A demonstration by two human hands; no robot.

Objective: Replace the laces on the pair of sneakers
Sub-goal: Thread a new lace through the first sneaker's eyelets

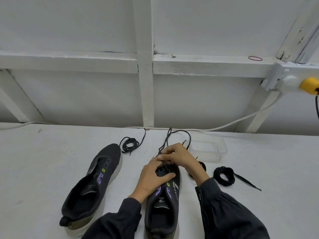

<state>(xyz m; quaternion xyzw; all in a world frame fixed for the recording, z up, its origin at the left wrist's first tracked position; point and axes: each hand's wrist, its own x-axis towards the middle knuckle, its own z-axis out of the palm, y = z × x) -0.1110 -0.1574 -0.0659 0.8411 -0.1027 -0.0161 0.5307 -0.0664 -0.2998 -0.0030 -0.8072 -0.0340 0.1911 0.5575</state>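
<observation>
A person in dark long sleeves works at a rough, white-painted counter [51, 152] set against a white framed wall [145, 83], with two dark knit sneakers pointing toes away. The unlaced sneaker [91, 185] lies tipped on its side at left, eyelets bare, with purple and green marks on its upper. The second sneaker [164, 209] stands upright at centre, its forefoot under both hands. The left hand [153, 176] clasps the front of this sneaker, thumb laid across the upper and fingers curled over the eyelet rows. Just beyond it, touching, the right hand [177, 156] pinches a thin dark cord lace [172, 137] that runs out of the eyelets and trails in loose loops toward the wall. A clear, shallow plastic tray [208, 150] sits just right of the hands. One thin coiled lace [129, 144] rests by the unlaced sneaker's toe. One flat black lace bundle [223, 175] lies right of the right sleeve; another dark bundle [202, 165] shows partly behind that wrist. A white cable [241, 119] follows the counter's back edge, and one red rubber band [255, 58] lies on the wall ledge.
</observation>
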